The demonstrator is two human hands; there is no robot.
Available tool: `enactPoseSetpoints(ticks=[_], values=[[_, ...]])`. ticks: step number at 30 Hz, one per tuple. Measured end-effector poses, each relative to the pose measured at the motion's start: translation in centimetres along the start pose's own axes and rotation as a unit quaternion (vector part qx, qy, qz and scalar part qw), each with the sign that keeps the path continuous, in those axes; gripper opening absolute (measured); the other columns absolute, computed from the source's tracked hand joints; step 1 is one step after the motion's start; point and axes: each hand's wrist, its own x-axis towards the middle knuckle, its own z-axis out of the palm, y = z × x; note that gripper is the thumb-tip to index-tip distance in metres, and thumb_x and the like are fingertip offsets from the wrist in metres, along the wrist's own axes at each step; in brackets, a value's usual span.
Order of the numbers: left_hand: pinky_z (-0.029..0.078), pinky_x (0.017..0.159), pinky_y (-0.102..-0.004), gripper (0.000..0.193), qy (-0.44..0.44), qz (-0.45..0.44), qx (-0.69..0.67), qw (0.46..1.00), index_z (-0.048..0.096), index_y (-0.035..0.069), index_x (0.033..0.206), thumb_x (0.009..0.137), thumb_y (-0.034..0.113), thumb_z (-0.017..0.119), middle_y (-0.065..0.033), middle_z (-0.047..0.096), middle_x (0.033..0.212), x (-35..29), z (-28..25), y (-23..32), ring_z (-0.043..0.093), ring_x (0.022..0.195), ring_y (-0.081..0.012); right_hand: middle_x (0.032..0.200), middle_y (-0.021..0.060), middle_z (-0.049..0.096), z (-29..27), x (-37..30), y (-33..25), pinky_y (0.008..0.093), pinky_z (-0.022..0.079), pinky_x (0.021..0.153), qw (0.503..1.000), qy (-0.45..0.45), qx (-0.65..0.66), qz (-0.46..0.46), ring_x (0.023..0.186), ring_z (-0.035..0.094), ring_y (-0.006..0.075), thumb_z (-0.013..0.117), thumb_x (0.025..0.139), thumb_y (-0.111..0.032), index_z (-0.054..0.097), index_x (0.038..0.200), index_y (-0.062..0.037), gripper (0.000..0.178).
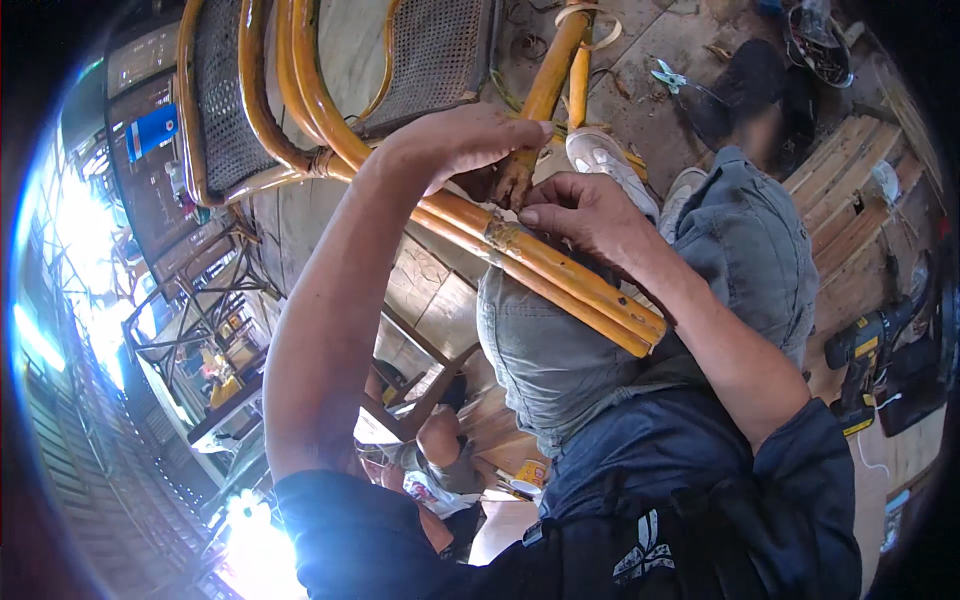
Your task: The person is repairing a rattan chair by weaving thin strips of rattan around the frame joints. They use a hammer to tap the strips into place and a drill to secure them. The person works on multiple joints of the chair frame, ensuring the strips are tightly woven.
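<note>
A glossy yellow-brown rattan chair frame [320, 95] with dark woven panels [440, 60] lies across my lap. Its paired rails [570, 275] rest over my thigh. My left hand [465, 145] is closed round a rattan pole [555, 75] where it meets those rails; the thumb lies on the pole, the other fingers are mostly hidden. Close beside it, my right hand [590, 215] pinches at the frayed-looking joint [515, 185]. Whatever sits between its fingertips is too small to make out. A pale binding strip [607, 35] loops round the pole's far end.
Pliers [668, 78] lie on the littered floor at the upper right, near a person's dark-clothed leg [750, 85]. Wooden slats [850, 180] and a yellow-black cordless drill [862, 352] are to my right. Another person [440, 440] sits at the lower left, beyond furniture frames [405, 400].
</note>
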Motion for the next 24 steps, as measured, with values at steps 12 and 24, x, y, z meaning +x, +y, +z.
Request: enactPoseSetpoints(ticks=[12,24], values=[[0.053,0.065,-0.0255,0.035,-0.001,-0.007,-0.025,1.000,0.059,-0.005,0.094,0.079,0.026,0.066,-0.0097,0.063,0.080,0.7,0.3,0.1,0.061,0.067,-0.0128,0.068,-0.0021,0.058,0.9,-0.5,-1.5,0.0182,0.040,0.054,0.999,0.001,-0.036,0.024,0.061,0.050,0.0027,0.063,0.084,-0.024,0.063,0.085,-0.0006,0.024],[0.052,0.069,-0.0263,0.047,-0.012,0.013,-0.049,0.999,0.058,-0.008,0.099,0.073,0.029,0.071,-0.0112,0.062,0.081,0.1,0.2,0.0,0.060,0.071,-0.0152,0.067,0.0050,0.061,1.4,-0.6,-1.0,0.0254,0.044,0.058,0.994,0.048,-0.091,0.019,0.062,0.054,0.0088,0.061,0.082,-0.026,0.065,0.084,0.0008,0.027]])
